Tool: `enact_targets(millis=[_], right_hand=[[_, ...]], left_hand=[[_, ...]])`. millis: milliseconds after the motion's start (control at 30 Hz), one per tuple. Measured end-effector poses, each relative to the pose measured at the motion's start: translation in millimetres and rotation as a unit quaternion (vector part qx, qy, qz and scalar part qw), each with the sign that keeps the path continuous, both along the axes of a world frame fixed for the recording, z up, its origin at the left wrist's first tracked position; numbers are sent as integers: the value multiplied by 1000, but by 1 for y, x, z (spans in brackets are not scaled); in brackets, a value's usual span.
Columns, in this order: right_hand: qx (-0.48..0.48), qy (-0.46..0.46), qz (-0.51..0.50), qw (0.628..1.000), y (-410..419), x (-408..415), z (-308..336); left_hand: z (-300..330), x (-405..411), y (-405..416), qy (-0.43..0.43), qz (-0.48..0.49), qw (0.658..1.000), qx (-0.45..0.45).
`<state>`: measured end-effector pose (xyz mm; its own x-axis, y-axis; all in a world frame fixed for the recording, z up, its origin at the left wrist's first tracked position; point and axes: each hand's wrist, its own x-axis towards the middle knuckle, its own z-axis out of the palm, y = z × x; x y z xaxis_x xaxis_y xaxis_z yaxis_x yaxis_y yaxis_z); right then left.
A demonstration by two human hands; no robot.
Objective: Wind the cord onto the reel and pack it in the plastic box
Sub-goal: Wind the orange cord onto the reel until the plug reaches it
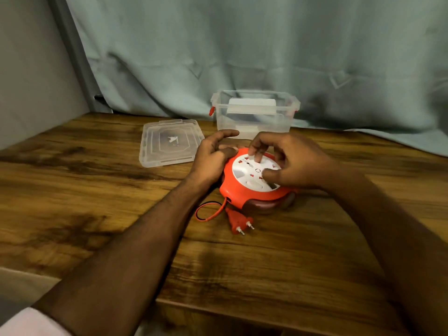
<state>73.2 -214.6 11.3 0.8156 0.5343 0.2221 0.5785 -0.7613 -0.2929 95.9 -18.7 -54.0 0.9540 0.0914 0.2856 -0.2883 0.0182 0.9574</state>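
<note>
An orange cord reel with a white socket face lies flat on the wooden table. My left hand grips its left rim, with the forefinger lifted. My right hand rests on the white face, fingers and thumb pressed onto it. A short loop of red-and-black cord comes out of the reel's near side and ends in an orange two-pin plug lying on the table. The clear plastic box stands open just behind the reel, with a white object inside.
The box's clear lid lies flat to the left of the box. A pale green curtain hangs behind the table. The table's front edge runs close below my forearms.
</note>
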Motion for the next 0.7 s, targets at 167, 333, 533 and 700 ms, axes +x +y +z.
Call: enact_targets(millis=[167, 333, 533, 700], right_hand=[[7, 88, 20, 996, -21, 11, 1], [51, 72, 2, 996, -18, 7, -2], [7, -29, -78, 997, 9, 2, -15], [-5, -34, -129, 991, 23, -4, -14]], left_hand=[[-1, -1, 0, -7, -6, 1000, 7], [1, -2, 0, 4, -10, 1000, -2], [-1, 0, 0, 4, 35, 999, 1], [-1, 1, 1, 3, 41, 999, 2]])
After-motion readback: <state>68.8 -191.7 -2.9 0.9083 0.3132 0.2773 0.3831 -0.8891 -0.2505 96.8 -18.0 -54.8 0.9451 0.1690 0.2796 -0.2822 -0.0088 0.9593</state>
